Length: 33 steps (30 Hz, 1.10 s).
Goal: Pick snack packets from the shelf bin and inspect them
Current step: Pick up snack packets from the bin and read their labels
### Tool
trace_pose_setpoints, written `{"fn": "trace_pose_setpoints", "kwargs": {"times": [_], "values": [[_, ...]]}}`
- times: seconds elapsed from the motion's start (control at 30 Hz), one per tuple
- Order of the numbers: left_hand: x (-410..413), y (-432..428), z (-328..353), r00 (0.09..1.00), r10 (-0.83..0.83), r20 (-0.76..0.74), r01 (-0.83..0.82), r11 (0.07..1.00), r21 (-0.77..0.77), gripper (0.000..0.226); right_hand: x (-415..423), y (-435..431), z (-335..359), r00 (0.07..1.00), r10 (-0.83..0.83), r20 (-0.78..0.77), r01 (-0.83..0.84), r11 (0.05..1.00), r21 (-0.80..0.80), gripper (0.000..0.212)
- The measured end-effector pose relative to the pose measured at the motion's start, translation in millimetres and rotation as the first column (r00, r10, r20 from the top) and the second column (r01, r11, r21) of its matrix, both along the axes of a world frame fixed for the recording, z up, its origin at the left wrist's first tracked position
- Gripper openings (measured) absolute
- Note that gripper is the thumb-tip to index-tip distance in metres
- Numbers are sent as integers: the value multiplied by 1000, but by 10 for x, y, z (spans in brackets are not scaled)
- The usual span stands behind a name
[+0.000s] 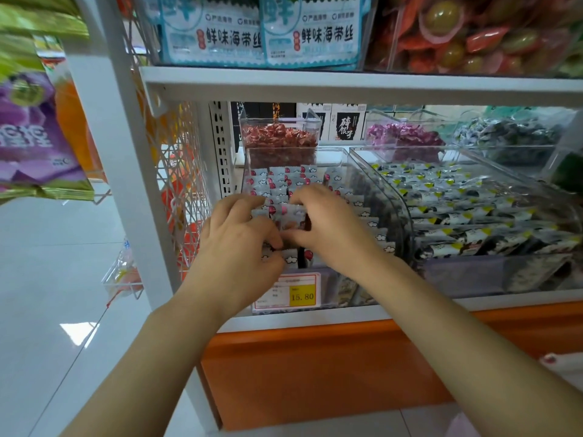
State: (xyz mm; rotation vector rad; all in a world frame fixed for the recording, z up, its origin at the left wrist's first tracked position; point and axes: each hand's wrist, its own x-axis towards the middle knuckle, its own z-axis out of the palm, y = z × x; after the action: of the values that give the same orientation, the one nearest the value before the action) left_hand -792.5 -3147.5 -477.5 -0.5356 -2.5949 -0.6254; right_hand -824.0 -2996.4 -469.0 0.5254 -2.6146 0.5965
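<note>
Clear plastic bin: rows of white, pink-dotted snack packets | left hand and right hand over the bin's middle, fingers curled, together pinching one packet just above the rows | price tag on bin front, partly behind left wrist; packet print too blurred to read

We hold a snack packet between our left hand and right hand over the clear bin.
</note>
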Motion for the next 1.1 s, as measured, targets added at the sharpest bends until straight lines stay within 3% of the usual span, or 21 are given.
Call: {"fn": "trace_pose_setpoints", "kwargs": {"times": [0.07,0.17,0.23,0.33,0.37,0.5,0.6,0.7,0.77,0.87,0.93,1.0,1.1], "values": [[-12,-25,34,1000,-3,-12,3,999,45,18,22,-8,-11,992,92,87,-102,989,109,19],[-37,-59,58,999,22,-46,-18,997,75,22,20,34,-7,986,103,132,-133,960,247,27],[-43,-71,59,998,29,-51,-24,996,90,21,-12,87,64,991,101,87,-114,979,167,25],[-46,-78,61,998,29,-52,-24,995,96,20,-98,166,206,998,64,9,-63,994,-90,27],[-46,-80,63,998,30,-51,-25,995,101,21,-135,182,221,999,35,-2,-35,994,-99,26],[-56,-95,60,998,35,-52,-30,995,99,23,-238,153,149,998,10,-62,-5,996,84,16],[-65,-95,59,997,39,-72,-32,995,97,25,-275,74,97,997,43,-66,-26,971,236,22],[-69,-90,64,996,43,-84,-34,994,106,25,-301,32,83,998,44,-39,-32,963,267,18],[-71,-92,63,995,45,-92,-35,993,109,25,-301,30,74,998,55,-37,-46,979,198,13],[-70,-100,64,991,58,-121,-41,989,141,27,-254,68,128,995,95,-14,-96,982,-160,7],[-67,-98,67,986,70,-149,-46,986,160,28,-173,137,202,995,91,-46,-102,918,-382,10],[-57,-85,70,980,83,-179,-54,985,163,32,-78,224,253,996,56,-70,-85,847,-524,20],[-22,-38,86,981,75,-179,-42,982,184,42,66,337,258,999,33,-39,-51,707,-706,17]]}}
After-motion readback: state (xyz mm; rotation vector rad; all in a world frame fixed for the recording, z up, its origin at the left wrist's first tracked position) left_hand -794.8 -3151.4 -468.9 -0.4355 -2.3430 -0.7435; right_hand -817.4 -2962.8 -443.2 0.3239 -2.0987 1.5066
